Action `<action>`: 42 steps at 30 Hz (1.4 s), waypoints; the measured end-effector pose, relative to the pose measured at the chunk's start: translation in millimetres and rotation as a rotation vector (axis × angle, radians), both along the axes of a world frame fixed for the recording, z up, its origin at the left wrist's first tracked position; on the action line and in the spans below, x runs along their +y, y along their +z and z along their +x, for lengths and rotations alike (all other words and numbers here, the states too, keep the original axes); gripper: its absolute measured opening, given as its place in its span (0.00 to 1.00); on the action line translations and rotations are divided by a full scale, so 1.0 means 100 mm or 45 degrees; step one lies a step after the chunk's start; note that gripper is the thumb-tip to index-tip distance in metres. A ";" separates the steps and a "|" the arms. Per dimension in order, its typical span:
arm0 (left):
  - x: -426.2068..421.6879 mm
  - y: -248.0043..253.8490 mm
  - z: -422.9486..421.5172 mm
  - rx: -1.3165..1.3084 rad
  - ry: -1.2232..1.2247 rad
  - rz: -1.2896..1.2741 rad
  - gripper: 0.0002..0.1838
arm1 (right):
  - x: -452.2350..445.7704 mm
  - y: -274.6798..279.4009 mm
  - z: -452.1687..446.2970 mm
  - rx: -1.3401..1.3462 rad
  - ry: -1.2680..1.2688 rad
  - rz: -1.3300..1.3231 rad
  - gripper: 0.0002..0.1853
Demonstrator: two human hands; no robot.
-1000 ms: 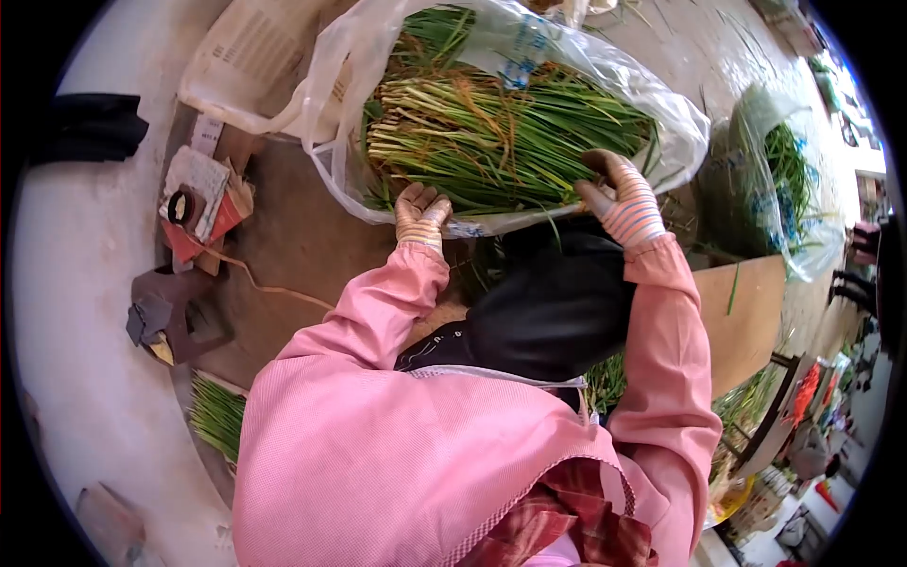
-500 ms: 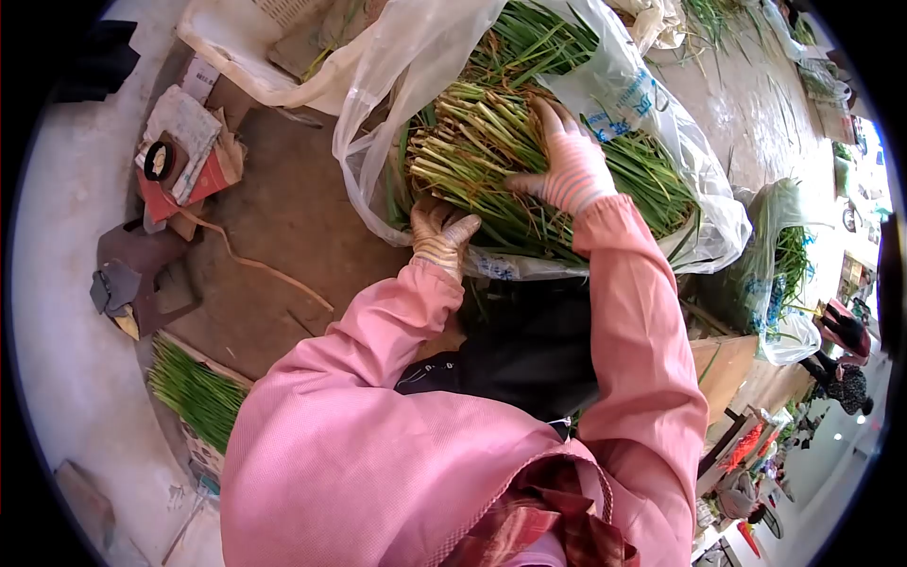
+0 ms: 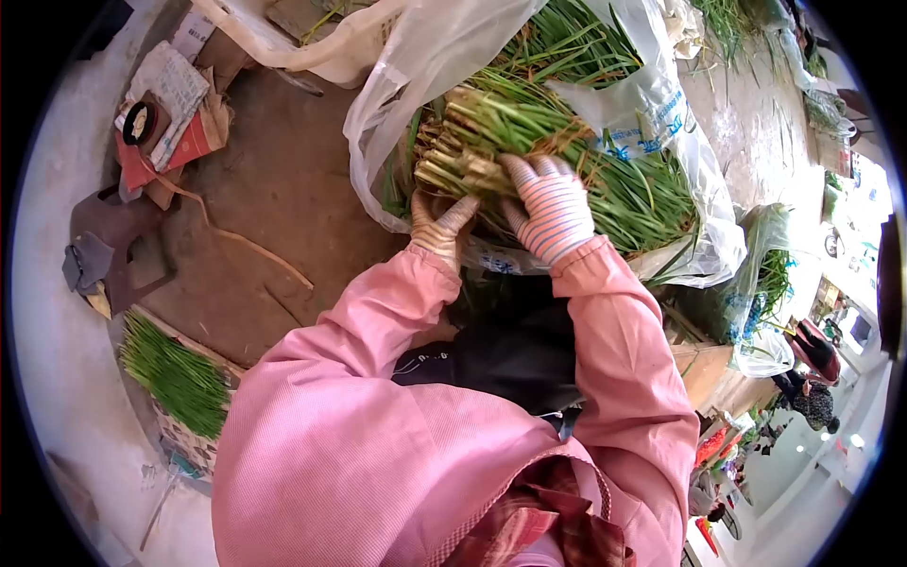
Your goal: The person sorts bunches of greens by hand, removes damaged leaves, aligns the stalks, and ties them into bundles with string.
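A thick pile of chives (image 3: 529,118), pale cut ends to the left and green leaves to the right, lies in a clear plastic bag (image 3: 373,156) with blue print. My right hand (image 3: 551,203), in a striped glove, curls its fingers around stalks at the pile's near side. At the cut ends is my left hand (image 3: 436,229), also gloved, with its thumb and fingers closed on the stalks' lower edge. Some fingertips of both hands are hidden among the chives.
A white plastic crate (image 3: 312,57) stands beyond the bag. Papers and a tape roll (image 3: 140,123) lie at the left, above a brown stool-like object (image 3: 118,236). Trimmed chives (image 3: 175,373) fill a box at lower left. Another bag of greens (image 3: 761,274) stands right; people are farther off.
My right hand has come down and left from the top of the pile to its near side, and its fingers have closed around stalks. My left hand stays at the cut ends.
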State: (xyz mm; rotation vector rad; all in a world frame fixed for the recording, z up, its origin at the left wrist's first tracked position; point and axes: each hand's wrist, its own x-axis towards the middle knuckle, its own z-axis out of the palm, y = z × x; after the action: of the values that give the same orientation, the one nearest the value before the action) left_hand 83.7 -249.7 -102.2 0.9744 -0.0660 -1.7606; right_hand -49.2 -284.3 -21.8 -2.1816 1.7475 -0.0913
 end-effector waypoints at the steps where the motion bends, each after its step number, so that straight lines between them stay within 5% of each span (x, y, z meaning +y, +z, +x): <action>1: 0.01 -0.02 -0.01 0.066 0.059 0.063 0.31 | -0.04 0.03 -0.01 0.056 -0.034 -0.105 0.24; 10: -0.03 -0.03 0.05 -0.007 0.068 -0.006 0.38 | -0.43 -0.09 0.07 0.033 0.070 -0.155 0.24; 12: -0.08 -0.04 0.05 -0.014 0.069 0.026 0.39 | -0.54 -0.01 0.06 0.084 -0.010 -0.071 0.45; 15: -0.08 -0.05 0.04 -0.117 0.004 0.010 0.41 | -0.76 0.00 -0.03 0.112 -0.030 0.009 0.58; 18: -0.12 -0.08 0.02 -0.123 -0.012 0.007 0.42 | -0.91 -0.04 -0.04 0.177 -0.083 0.485 0.59; 22: -0.07 -0.10 0.07 -0.092 -0.051 0.214 0.37 | -0.65 0.08 0.03 -0.015 0.001 0.605 0.60; 24: 0.09 -0.33 0.12 0.049 -0.301 0.068 0.36 | -0.30 0.20 -0.01 -0.090 -0.017 0.383 0.58; 26: 0.19 -0.10 0.13 0.063 -0.308 -0.212 0.45 | -0.02 0.33 -0.12 -0.262 -0.034 0.253 0.57; 30: 0.14 0.28 0.03 0.600 -0.356 -0.479 0.44 | 0.26 0.40 -0.29 -0.471 -0.054 0.084 0.55; 32: 0.00 0.24 -0.02 0.577 -0.531 -0.520 0.43 | 0.23 0.47 -0.35 -0.507 -0.069 0.080 0.53; 33: -0.04 0.29 -0.03 0.225 -0.551 -0.824 0.42 | 0.22 0.50 -0.37 -0.529 -0.073 0.080 0.52; 35: -0.26 0.24 -0.07 0.955 -0.658 0.011 0.34 | 0.21 0.61 -0.37 -0.553 -0.081 0.067 0.51; 36: -0.33 0.33 -0.07 1.184 -0.645 0.061 0.32 | 0.18 0.71 -0.37 -0.396 -0.072 0.162 0.50; 38: -0.35 0.60 -0.06 1.010 -0.639 -0.134 0.31 | 0.21 0.80 -0.40 -0.230 -0.075 0.246 0.49; 40: -0.36 0.68 -0.12 0.842 -0.634 -0.319 0.30 | 0.31 0.82 -0.45 -0.182 -0.038 -0.094 0.48; 42: -0.38 0.69 -0.28 1.019 -0.638 0.064 0.31 | 0.37 0.84 -0.52 -0.446 -0.044 -0.219 0.54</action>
State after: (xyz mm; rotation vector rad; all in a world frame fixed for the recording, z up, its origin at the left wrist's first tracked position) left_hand 55.4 -288.0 -33.5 0.2274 0.2672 -2.5113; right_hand -101.1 -247.6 62.3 -2.0925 1.6261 -0.6146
